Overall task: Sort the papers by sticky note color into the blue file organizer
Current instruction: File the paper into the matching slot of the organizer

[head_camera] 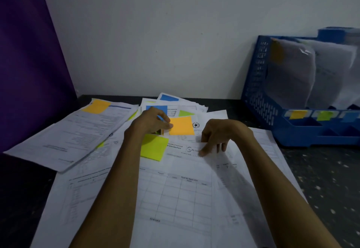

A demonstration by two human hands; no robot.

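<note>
Loose papers lie spread over the dark table. The nearest sheet bears a green sticky note. Behind it lies a paper with an orange sticky note, and farther back are papers with blue notes. My left hand sits over the pile with fingers curled, pinching a paper's edge beside the orange note. My right hand pinches the top edge of the green-noted sheet. The blue file organizer stands at the right with papers in its slots and orange and green labels on its front.
A stapled stack with an orange note lies at the left, angled toward a purple wall panel. A white wall runs behind the table. Speckled dark tabletop shows at the right below the organizer.
</note>
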